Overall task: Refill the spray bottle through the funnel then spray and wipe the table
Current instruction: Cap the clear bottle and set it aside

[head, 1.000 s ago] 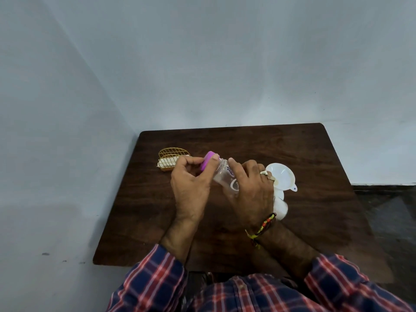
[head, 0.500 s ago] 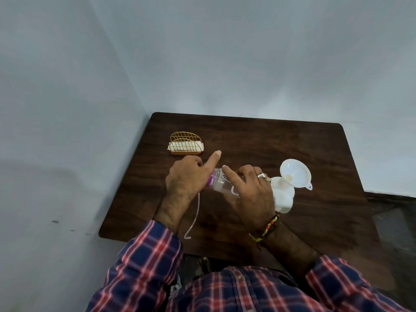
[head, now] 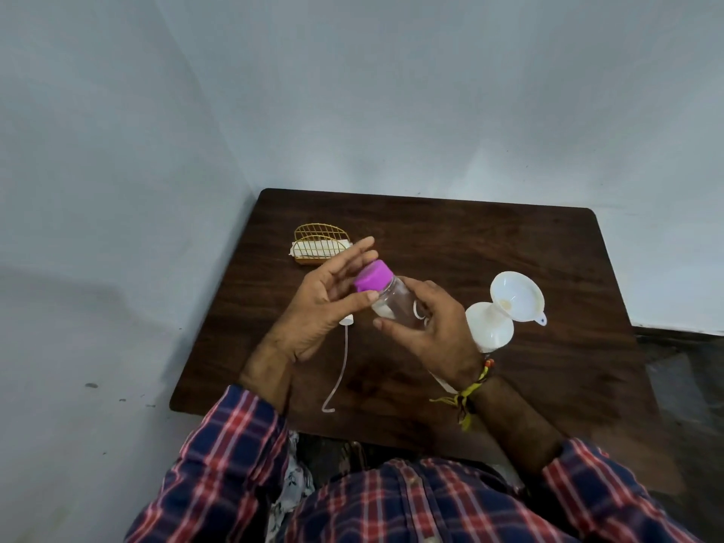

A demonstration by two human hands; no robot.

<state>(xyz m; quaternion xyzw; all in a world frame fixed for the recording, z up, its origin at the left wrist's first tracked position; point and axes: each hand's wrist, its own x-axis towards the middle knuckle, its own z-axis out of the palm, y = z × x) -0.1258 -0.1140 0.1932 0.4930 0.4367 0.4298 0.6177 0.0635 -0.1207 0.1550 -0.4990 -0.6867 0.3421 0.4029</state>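
Pale blue walls meet in a corner behind a dark wooden tabletop point(head: 450, 244). Above its middle, a small clear bottle point(head: 395, 303) with a purple cap point(head: 373, 281) is held tilted, cap toward the left. The right hand point(head: 435, 333) curls round the bottle's body from the right. The left hand point(head: 325, 303) has its fingers spread, thumb tip touching just under the cap. Beneath the left hand a white spray head with its thin dip tube point(head: 340, 366) lies on the tabletop. Right of the hands, a white funnel point(head: 517, 297) sits in the neck of a white spray bottle point(head: 489, 327). Farther back to the left stands a gold wire holder point(head: 319, 244) with white napkins.
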